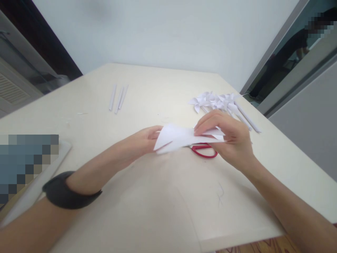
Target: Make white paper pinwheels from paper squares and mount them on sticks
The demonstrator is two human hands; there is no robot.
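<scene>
You've got the paper (184, 137) pinched at both ends just above the scissors (204, 150), left hand (147, 138) and right hand (229, 135) both clamped on it. Looks like mid-fold; I'd say the next crease needs the edges lined up. Finished pinwheels (213, 102) sit beyond the scissors on the bench (158, 196).

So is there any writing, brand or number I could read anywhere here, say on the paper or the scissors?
None can be read. The folded white paper held between the left hand and right hand is blank, the red scissors show no mark, and the paper pinwheels and rolled paper sticks are plain.
</scene>
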